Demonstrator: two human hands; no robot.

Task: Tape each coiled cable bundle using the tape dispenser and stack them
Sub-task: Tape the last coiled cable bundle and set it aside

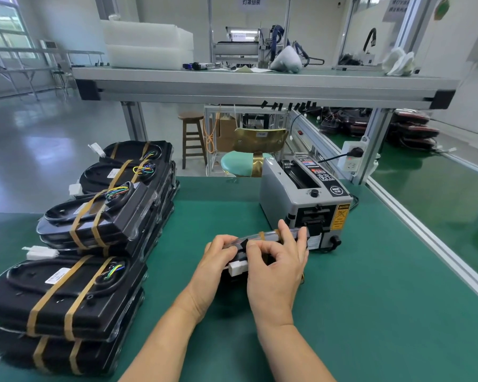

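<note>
The black tan-taped cable bundle [253, 238] is gripped by the left hand [214, 260] and right hand [276, 267], held edge-on above the green bench mat [370, 285], near the grey box-shaped tape dispenser [304, 194].

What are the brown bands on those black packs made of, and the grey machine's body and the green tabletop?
Brown bands: looks like thin matte paper or plastic tape, lying flat over edges.
Grey machine: probably painted metal or hard plastic, smooth, dull sheen.
Green tabletop: seems a rubbery mat, matte, even.
</note>
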